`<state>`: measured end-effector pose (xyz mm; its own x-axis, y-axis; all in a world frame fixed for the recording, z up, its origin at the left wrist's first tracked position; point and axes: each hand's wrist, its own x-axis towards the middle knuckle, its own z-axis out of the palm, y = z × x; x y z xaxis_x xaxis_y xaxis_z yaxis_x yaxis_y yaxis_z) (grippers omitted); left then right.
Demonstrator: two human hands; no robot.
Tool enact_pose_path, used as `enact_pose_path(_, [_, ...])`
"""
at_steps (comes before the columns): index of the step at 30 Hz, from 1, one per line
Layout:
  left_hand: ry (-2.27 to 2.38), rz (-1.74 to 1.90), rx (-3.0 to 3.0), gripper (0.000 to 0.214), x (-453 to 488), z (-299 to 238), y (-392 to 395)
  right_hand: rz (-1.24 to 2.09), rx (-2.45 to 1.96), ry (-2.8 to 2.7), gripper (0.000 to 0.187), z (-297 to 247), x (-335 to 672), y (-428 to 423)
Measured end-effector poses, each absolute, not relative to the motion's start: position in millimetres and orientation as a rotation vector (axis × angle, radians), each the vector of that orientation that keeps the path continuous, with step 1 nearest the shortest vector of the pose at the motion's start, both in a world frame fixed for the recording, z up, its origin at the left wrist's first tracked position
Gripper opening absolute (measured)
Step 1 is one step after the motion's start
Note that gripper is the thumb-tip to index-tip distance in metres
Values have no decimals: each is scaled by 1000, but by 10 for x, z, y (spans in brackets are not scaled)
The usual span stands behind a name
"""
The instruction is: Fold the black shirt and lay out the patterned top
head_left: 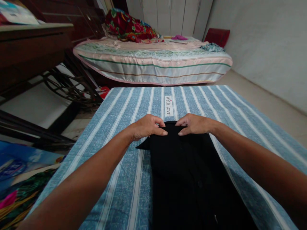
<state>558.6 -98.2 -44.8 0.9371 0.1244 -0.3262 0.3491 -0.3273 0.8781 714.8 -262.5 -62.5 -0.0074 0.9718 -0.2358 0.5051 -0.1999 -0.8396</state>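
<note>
A black shirt (177,179) lies lengthwise on a table with a blue-and-white striped cloth (115,127), its near end running out of the frame. A button shows faintly on its front, and a pointed black flap sticks out at the upper left. My left hand (150,125) pinches the shirt's far edge between thumb and fingers. Close beside it, my right hand (193,124) grips the same edge from the right. Dark fabric makes the folds hard to make out.
Beyond the table stands a bed (155,64) with a striped cover and a red floral blanket (129,27). On the left are a wooden sewing-machine table (35,38) and a heap of colourful cloth (26,195). A pale wall (268,48) rises at right.
</note>
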Motion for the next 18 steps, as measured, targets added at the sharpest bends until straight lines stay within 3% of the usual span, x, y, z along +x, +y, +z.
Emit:
enact_pose_path(5, [590, 61, 1637, 32, 5555, -625, -1045, 908, -2012, -1604, 7, -709, 7165, -2517])
enact_pose_path(12, [767, 330, 1252, 45, 5198, -680, -1235, 935, -1986, -1578, 8, -706, 7157, -2528])
enact_pose_path(18, [1003, 330, 1174, 44, 4726, -683, -1554, 928, -1934, -1560, 6, -768, 7188, -2543])
